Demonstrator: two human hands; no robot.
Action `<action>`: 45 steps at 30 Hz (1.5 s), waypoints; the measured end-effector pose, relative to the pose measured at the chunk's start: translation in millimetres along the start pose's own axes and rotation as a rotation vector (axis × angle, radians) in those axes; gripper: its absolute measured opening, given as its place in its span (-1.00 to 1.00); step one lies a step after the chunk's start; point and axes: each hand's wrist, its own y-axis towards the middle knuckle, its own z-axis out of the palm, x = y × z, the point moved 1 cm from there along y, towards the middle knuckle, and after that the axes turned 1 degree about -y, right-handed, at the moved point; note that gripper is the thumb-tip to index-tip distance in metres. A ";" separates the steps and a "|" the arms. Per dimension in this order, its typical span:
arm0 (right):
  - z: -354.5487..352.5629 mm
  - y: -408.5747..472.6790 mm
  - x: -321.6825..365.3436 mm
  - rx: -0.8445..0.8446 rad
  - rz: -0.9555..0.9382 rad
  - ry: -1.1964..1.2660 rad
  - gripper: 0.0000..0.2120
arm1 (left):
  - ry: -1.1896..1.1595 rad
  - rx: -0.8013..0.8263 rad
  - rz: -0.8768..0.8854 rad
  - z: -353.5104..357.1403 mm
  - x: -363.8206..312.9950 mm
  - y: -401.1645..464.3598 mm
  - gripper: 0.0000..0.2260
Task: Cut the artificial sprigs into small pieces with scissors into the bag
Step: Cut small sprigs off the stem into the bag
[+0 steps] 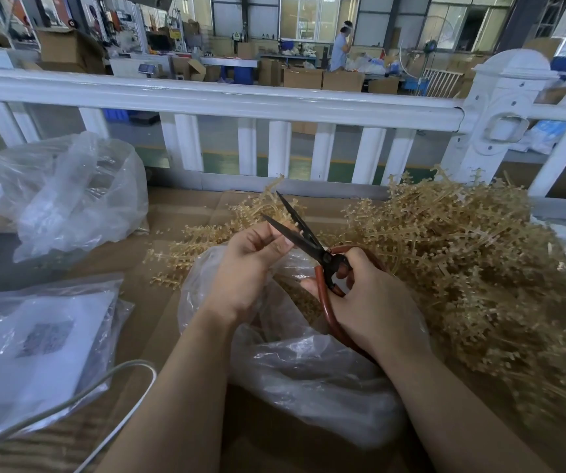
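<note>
Far left of your grips, a clear bag of stock [70,192] lay at the back of the cardboard-covered worktop [179,216]. A flat packet with white sheets [36,349] lay nearer you, and a white cable [121,380] looped at its near edge.

Your left hand [244,268] was raised over the open bag [309,367], its grip pinched together on a short piece of sprig [276,237] at the fingertips. That piece stood against the lower blade, just inside the parted blades. A few loose sprigs [203,240] lay on the worktop behind and left of that grip.

The scissors [305,235] pointed away from you and to the left, blades apart, above the mouth of the bag. Cut pieces [300,295] showed inside it, directly below both grips.

Your right hand [370,298] was clamped round the red handles [322,291], fingers through the loop.

Right of that grip, the large heap of uncut sprigs [472,268] lay on the worktop, touching the bag's edge. A white railing [240,100] ran behind everything.
</note>
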 end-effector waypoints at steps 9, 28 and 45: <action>-3.0 -2.4 2.2 -0.006 -0.028 0.015 -0.35 | -0.063 0.030 -0.004 1.1 -1.3 0.2 -0.87; -1.9 -1.4 0.8 -0.007 -0.026 -0.001 -0.35 | -0.048 0.080 0.028 1.8 -0.3 -0.6 -0.94; -4.2 -1.8 1.6 0.002 -0.052 -0.002 -0.43 | -0.058 -0.019 0.122 -1.5 2.6 2.1 -0.89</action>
